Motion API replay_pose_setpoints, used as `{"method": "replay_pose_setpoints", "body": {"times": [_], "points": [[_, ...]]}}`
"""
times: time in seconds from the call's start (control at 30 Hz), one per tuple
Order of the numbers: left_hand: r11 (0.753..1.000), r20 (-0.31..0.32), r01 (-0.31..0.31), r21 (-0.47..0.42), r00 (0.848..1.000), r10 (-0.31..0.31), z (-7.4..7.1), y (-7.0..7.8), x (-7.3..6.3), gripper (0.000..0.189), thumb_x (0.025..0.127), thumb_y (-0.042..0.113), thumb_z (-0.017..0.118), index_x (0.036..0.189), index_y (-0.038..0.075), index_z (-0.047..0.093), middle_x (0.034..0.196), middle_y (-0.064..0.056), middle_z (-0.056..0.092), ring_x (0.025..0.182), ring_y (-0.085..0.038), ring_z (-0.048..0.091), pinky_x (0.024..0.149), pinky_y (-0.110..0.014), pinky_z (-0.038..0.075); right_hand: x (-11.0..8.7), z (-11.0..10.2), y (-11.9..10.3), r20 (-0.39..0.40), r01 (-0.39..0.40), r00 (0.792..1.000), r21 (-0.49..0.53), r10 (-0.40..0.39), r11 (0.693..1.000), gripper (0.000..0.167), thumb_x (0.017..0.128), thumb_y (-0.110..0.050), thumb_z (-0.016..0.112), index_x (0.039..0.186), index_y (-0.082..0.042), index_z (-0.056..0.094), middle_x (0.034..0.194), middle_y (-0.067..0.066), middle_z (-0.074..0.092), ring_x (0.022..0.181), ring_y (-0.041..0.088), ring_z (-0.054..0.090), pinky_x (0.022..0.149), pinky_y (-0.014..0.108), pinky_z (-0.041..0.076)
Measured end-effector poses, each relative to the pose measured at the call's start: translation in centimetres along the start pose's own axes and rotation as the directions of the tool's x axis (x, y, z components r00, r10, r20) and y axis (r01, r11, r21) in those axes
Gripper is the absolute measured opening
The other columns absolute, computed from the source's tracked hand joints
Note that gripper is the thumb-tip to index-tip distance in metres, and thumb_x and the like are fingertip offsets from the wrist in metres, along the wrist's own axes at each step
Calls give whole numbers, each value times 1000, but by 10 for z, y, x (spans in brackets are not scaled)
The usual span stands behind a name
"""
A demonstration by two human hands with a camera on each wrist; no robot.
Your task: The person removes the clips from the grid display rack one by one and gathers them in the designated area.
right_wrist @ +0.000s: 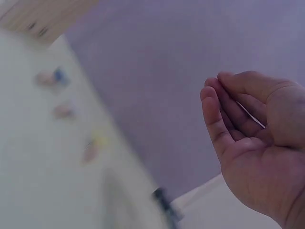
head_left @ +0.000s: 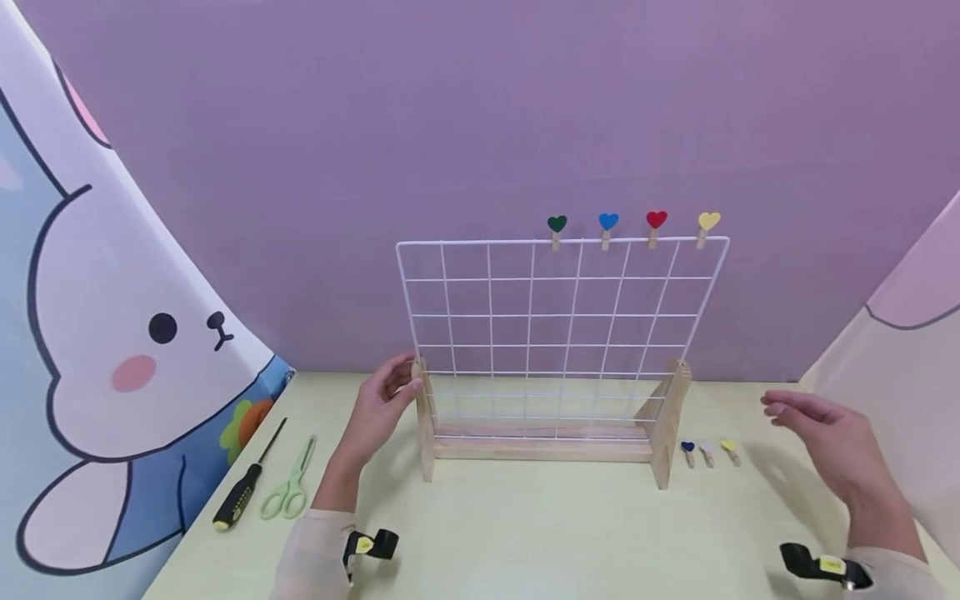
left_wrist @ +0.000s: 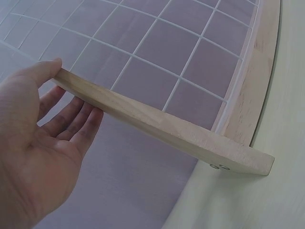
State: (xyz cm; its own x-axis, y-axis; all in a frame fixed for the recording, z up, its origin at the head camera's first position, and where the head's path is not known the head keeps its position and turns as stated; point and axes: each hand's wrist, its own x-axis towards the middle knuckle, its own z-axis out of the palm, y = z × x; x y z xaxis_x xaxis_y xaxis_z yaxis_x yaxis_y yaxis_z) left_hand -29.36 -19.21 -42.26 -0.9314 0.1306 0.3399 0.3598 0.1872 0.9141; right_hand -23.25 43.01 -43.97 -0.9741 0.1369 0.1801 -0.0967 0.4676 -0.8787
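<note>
Wooden clips, three side by side, lie toward the far right corner of the table, left of the nearer right hand, fingers loosely bunched, apparently empty; left hand pinches a post.

Seven heart clips in all: four at 2 o'clock from the head view's centre, along the top of one wire grid, and three at 4 o'clock on one counter. One wooden stand has two side panels. At 8 o'clock lie one screwdriver and one pair of scissors. Two hands: the left hand, between 7 and 8 o'clock; the right hand, near 4. Two black wrist devices, one per arm.
</note>
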Motion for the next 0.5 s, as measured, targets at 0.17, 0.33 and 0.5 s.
{"method": "replay_pose_setpoints", "body": {"times": [0.17,0.33,0.5], "points": [[1000,-12,-6,2,1000,6,0,2,-1,47,102,12,65,147,8,53,135,-21,63,114,-7,63,95,-16,55,7,-11,-55,-22,-4,1000,-78,3,997,40,102,-36,66,136,-14,67,103,-37,71,94,-18,62,76,1,41],[1000,-8,-10,0,1000,10,1,2,-1,47,102,13,65,147,8,52,136,-21,63,114,-8,62,96,-16,55,13,-22,-104,-42,0,999,-122,-5,993,49,100,-46,64,141,-19,64,108,-42,67,105,-23,53,94,0,35],[1000,-6,1,3,1000,-1,1,3,-2,48,102,14,65,148,9,52,136,-20,63,115,-9,62,96,-15,55,23,-26,-140,-27,218,976,236,-218,947,27,101,-9,65,127,-4,72,106,-19,79,99,-7,70,92,1,45]]}}
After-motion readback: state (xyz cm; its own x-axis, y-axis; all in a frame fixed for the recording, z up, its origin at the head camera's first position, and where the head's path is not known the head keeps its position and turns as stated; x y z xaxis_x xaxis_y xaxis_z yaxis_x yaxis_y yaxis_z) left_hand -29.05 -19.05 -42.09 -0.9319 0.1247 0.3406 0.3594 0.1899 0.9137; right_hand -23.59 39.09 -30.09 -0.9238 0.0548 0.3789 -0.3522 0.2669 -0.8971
